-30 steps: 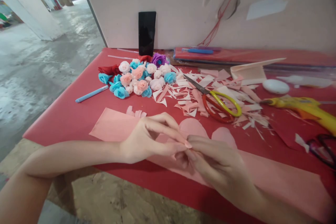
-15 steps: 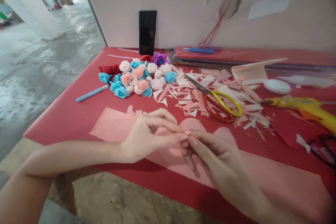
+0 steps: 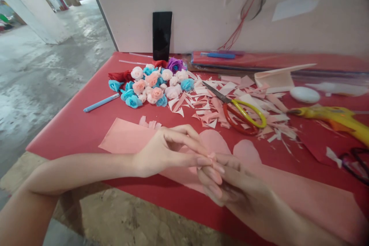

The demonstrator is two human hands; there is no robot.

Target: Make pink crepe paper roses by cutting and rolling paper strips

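My left hand [image 3: 170, 152] and my right hand [image 3: 230, 186] meet fingertip to fingertip over the near edge of the red table [image 3: 72, 130]. Together they pinch a small pink paper piece [image 3: 211, 157], mostly hidden by the fingers. Both hands are closed around it. Beneath them lies a long pink paper sheet [image 3: 127, 140] with rounded petal shapes [image 3: 215, 140] cut into its far edge.
A heap of small paper roses [image 3: 152, 82] in white, pink, blue, red and purple lies at the back left, with a blue pen [image 3: 100, 102] beside it. Red-and-yellow scissors [image 3: 239, 113] rest on pink scraps. A phone [image 3: 162, 35] leans on the wall; a yellow tool [image 3: 337, 117] lies right.
My right hand has turned and curled its fingers in under the left fingertips, and the pinch point has dropped slightly nearer the table edge. The left arm has barely moved.
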